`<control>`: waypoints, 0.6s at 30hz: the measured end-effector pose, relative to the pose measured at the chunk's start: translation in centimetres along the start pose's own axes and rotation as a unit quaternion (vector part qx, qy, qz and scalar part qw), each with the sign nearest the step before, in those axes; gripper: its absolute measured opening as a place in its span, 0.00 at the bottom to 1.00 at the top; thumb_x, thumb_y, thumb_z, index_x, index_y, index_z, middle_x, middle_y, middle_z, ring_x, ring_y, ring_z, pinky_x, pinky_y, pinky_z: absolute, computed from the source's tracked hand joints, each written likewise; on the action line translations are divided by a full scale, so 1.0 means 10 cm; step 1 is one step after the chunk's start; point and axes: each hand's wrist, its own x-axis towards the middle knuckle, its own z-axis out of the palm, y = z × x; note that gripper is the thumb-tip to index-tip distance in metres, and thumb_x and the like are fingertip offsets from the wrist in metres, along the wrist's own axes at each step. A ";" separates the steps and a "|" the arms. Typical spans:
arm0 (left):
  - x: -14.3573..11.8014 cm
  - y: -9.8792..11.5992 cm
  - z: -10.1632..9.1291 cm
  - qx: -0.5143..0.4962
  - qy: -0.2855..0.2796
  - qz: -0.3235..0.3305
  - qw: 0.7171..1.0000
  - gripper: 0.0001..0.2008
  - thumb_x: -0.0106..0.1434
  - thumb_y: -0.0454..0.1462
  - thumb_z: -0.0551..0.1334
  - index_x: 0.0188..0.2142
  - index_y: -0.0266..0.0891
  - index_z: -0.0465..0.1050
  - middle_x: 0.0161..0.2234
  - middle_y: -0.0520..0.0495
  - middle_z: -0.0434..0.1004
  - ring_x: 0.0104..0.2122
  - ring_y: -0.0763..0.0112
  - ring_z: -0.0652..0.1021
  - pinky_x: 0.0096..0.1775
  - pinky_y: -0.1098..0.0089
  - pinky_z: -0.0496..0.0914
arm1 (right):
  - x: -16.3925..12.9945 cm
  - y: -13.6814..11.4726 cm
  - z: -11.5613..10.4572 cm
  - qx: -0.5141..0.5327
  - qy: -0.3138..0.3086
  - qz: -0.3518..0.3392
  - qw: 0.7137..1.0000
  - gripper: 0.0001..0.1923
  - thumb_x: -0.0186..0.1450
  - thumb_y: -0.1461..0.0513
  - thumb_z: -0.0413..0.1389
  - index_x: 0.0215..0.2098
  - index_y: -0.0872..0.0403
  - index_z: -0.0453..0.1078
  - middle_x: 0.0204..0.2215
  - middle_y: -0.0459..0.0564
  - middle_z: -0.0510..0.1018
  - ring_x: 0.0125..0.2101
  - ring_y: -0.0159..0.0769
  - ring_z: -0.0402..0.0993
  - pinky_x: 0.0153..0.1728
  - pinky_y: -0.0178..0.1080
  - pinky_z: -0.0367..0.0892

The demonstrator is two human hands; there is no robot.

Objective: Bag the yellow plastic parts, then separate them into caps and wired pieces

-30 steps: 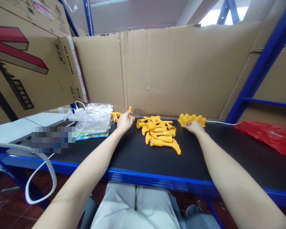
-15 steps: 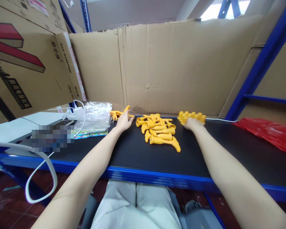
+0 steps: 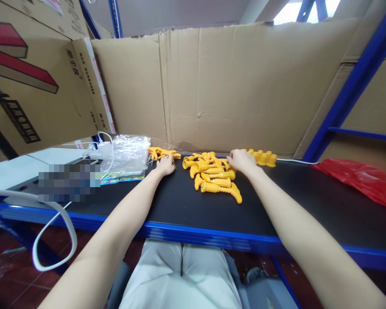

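Since the earlier frame, the right hand [image 3: 241, 160] is shifting leftward, off the row of short yellow plastic caps [image 3: 263, 157] at the back of the desk and onto the far right edge of the heap of long yellow plastic ribbed handle pieces [image 3: 214, 176]; the left hand [image 3: 166, 165] is lowering from a raised position, where it was holding a small yellow part upright, down to the desk surface. That left hand is now lying flat on the black desk [image 3: 186, 206], fingers reaching toward the cluster of small yellow forked plastic parts [image 3: 161, 152] lying against the cardboard backing; its grip is appearing loose and narrow, and whether anything is pinched beneath the fingers cannot be told. The right hand's grip is curling over the top of the heap, touching the nearest pieces, but whether it is closing on one cannot be told. The heap is sitting mid-desk between both hands, with one curved-ended piece lying nearest the front edge. The caps are standing just beside the right hand, to its right. A crumpled clear plastic bag [image 3: 128, 154] is lying left of the left hand, with a white cable and charger [image 3: 104, 150] behind it. A red plastic sheet [image 3: 360, 182] is lying at the far right of the desk.
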 end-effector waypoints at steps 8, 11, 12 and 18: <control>0.06 0.05 -0.16 0.017 0.010 0.033 0.999 0.25 0.61 0.36 0.45 0.58 0.41 0.55 0.60 0.40 0.56 0.60 0.56 0.57 0.54 0.44 0.56 | -0.04 -0.07 0.00 -0.004 -0.003 -0.022 1.000 0.17 0.63 0.56 0.45 0.40 0.56 0.72 0.40 0.59 0.76 0.41 0.47 0.73 0.38 0.43 0.66; 0.15 0.06 -0.19 0.056 -0.007 0.070 0.996 0.23 0.62 0.38 0.46 0.56 0.40 0.59 0.60 0.41 0.57 0.59 0.56 0.60 0.54 0.49 0.58 | -0.03 -0.03 0.02 0.002 -0.017 -0.016 1.000 0.17 0.63 0.56 0.46 0.40 0.56 0.72 0.40 0.59 0.76 0.41 0.48 0.73 0.38 0.43 0.66; 0.19 0.06 -0.19 0.065 -0.021 0.078 0.995 0.23 0.61 0.37 0.48 0.56 0.41 0.60 0.60 0.41 0.57 0.58 0.57 0.61 0.55 0.52 0.59 | -0.02 -0.02 0.02 0.005 -0.023 -0.013 1.000 0.17 0.63 0.56 0.46 0.40 0.56 0.72 0.40 0.59 0.76 0.42 0.47 0.73 0.38 0.42 0.66; 0.34 0.08 -0.11 0.059 -0.042 0.085 0.994 0.24 0.57 0.34 0.52 0.54 0.40 0.63 0.60 0.43 0.57 0.58 0.61 0.61 0.57 0.62 0.57 | 0.00 0.06 0.06 0.016 -0.036 0.001 0.999 0.17 0.62 0.57 0.47 0.40 0.56 0.73 0.41 0.59 0.76 0.42 0.48 0.72 0.38 0.43 0.66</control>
